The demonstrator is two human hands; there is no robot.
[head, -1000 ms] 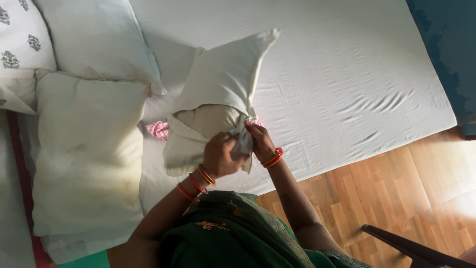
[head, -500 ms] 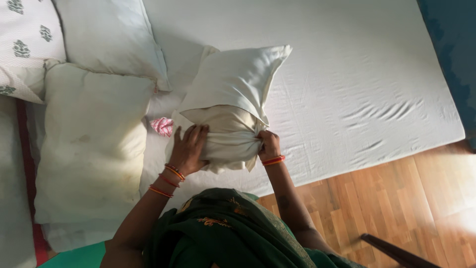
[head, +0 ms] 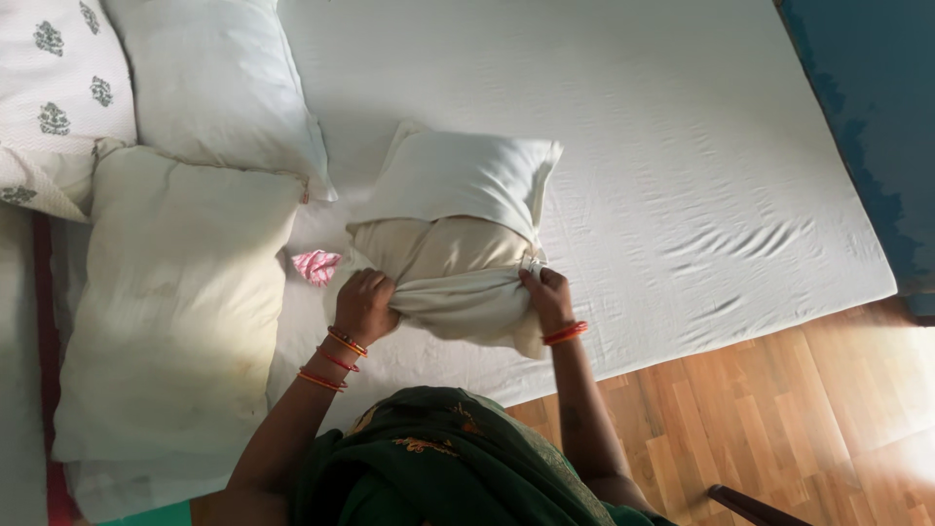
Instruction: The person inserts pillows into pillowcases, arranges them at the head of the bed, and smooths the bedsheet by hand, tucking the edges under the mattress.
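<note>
Half of the beige stuffed pillow (head: 429, 245) is already inside its white cotton pillowcase (head: 467, 175), lying on the bed's white sheet (head: 682, 127); by my reckoning the near half remains. The left hand (head: 365, 304) and right hand (head: 547, 297) are clenched on the case's open edge. No packages, labels or signs show.

Cream pillow (head: 458, 244), white sheet (head: 662, 146), pink-striped cloth (head: 317, 265), green-printed pillow (head: 58, 88)

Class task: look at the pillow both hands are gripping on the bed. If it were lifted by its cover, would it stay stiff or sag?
The pillow would probably sag: its cover bunches under the left hand and right hand. It looks soft and likely light.
</note>
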